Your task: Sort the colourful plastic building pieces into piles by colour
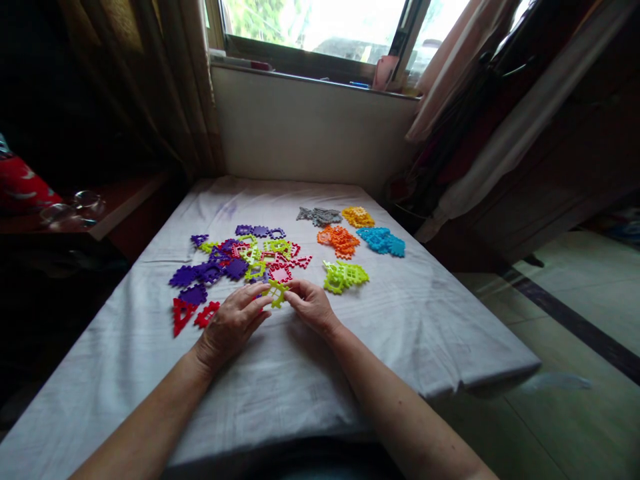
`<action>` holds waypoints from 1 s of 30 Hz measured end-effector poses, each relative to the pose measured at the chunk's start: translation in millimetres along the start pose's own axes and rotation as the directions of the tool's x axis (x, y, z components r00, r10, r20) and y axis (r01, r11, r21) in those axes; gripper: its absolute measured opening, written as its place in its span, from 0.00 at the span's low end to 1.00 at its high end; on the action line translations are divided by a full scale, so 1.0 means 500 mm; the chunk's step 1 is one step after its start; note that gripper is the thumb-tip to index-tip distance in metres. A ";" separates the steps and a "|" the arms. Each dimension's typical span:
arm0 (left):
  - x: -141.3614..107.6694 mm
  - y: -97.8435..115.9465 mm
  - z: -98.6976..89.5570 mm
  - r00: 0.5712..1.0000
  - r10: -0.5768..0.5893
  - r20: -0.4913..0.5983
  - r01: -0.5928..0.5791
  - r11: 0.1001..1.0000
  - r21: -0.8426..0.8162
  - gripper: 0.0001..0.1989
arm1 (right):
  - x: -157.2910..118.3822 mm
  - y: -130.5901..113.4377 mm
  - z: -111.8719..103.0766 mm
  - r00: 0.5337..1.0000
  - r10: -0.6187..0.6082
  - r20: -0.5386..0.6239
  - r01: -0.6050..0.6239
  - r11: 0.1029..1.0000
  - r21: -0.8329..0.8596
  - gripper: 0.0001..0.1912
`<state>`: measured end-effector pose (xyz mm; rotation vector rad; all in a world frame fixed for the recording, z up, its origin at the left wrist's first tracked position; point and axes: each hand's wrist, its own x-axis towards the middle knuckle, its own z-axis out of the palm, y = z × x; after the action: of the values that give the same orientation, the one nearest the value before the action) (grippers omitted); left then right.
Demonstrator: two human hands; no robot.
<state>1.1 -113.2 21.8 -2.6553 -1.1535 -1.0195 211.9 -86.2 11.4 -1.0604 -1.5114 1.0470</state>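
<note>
Between my two hands is a yellow-green plastic interlocking tile (276, 293) with a window-like cross in it. My left hand (235, 319) has its fingers at the tile's left edge, and my right hand (314, 308) pinches the right edge. Just beyond lies a mixed heap: purple tiles (236, 269), red tiles and more yellow-green tiles (256, 270). A red triangular piece (183, 315) and a red toothed piece (207, 314) lie left of my left hand. To the right of the heap sits a separate yellow-green pile (346, 276).
Farther back on the cloth-covered table (400, 327) are single-colour piles: orange (339, 241), blue (382, 241), grey (319, 216) and yellow (358, 216). A wall and window stand behind the table. Hanging cloth (473, 180) is at the right, a dark side table (125, 203) at the left.
</note>
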 end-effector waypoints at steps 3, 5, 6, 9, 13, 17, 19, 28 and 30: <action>0.000 -0.005 -0.006 0.998 -0.057 -0.010 0.057 0.998 0.009 0.14 | 0.013 -0.007 -0.062 0.975 0.008 -0.224 -0.031 0.994 -0.104 0.18; -0.001 -0.009 -0.011 0.994 -0.109 -0.007 0.109 0.994 0.012 0.14 | 0.017 -0.014 -0.119 0.908 -0.020 -0.419 -0.101 0.959 -0.265 0.19; -0.002 -0.012 -0.013 0.991 -0.130 -0.010 0.130 0.991 0.015 0.13 | 0.018 -0.017 -0.146 0.871 -0.040 -0.490 -0.151 0.926 -0.345 0.19; -0.005 -0.021 -0.018 0.984 -0.174 -0.044 0.176 0.984 0.030 0.13 | 0.016 -0.019 -0.205 0.804 -0.080 -0.590 -0.294 0.809 -0.509 0.18; -0.010 -0.036 -0.026 0.964 -0.258 -0.060 0.262 0.963 0.066 0.14 | 0.011 -0.008 -0.225 0.786 -0.098 -0.611 -0.375 0.709 -0.597 0.17; -0.017 -0.059 -0.038 0.933 -0.334 -0.130 0.348 0.931 0.107 0.16 | 0.009 -0.008 -0.223 0.775 -0.111 -0.622 -0.411 0.658 -0.630 0.19; -0.021 -0.074 -0.043 0.914 -0.367 -0.173 0.391 0.910 0.136 0.17 | 0.008 -0.015 -0.215 0.777 -0.116 -0.618 -0.411 0.650 -0.639 0.19; -0.044 -0.128 -0.038 0.843 -0.494 -0.214 0.535 0.816 0.221 0.15 | 0.067 -0.070 -0.020 0.964 -0.249 0.098 0.238 0.630 -0.739 0.09; -0.044 -0.129 -0.037 0.841 -0.502 -0.199 0.537 0.817 0.211 0.15 | 0.092 -0.074 0.026 0.958 -0.209 0.195 0.284 0.613 -0.737 0.15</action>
<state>-63.5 -86.5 11.2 -2.0683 -1.8953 -1.0000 188.0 -52.6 55.4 -1.3103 -2.1888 0.2116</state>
